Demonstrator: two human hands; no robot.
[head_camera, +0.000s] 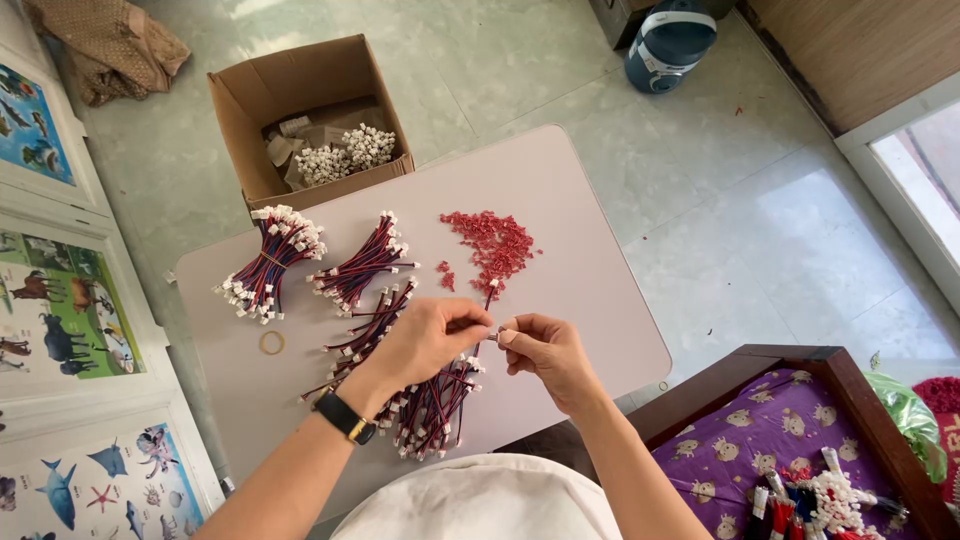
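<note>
Red-and-blue wire lead (487, 300), light and limp, pinched by left hand (430, 338) and right hand (545, 352) at its small plug near the tabletop (580, 300) front edge

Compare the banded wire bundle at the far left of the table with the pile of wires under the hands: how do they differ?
The banded bundle is cinched at its middle, ends fanned out, and lies apart from both hands. The loose pile has no band showing, sprawls near the table's front edge, and sits right below the left hand and right hand. Both hold red-and-dark wires with white connectors.

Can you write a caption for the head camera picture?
Two hands pinch a small wire lead over a table of bundled wires.
</note>
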